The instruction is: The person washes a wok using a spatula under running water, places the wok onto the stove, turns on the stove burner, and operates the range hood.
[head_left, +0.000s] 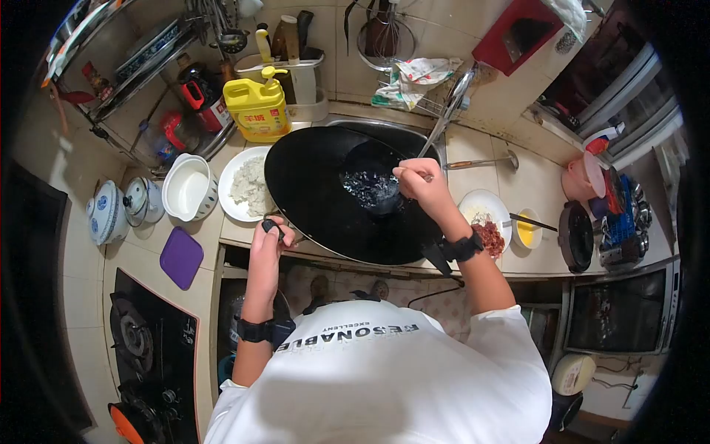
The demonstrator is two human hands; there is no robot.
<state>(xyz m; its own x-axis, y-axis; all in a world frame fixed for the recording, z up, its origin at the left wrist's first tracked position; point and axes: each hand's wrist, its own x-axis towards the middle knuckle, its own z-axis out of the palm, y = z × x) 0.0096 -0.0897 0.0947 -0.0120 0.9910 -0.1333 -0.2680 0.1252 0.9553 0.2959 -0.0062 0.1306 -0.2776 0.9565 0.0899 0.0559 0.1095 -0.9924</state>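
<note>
A large black wok (pixel 318 189) is tilted over the sink (pixel 347 126), with some shiny water in its bottom. My left hand (pixel 268 240) is closed round a small black-tipped handle at the wok's near left rim. Over the right part of the wok, my right hand (pixel 425 185) has its fingers curled together. Whatever those fingers hold, if anything, is hidden. The metal faucet (pixel 447 111) slants down from the wall, its lower end close to my right hand. A black wok handle (pixel 436 259) sticks out below my right wrist.
Left of the wok are a plate of rice (pixel 251 189), a white pot (pixel 190 189) and a yellow detergent jug (pixel 257 107). To the right stand a plate with chopped meat (pixel 488 237), a bowl of yellow liquid (pixel 526 231) and a ladle (pixel 481 163). A gas stove (pixel 166 348) lies lower left.
</note>
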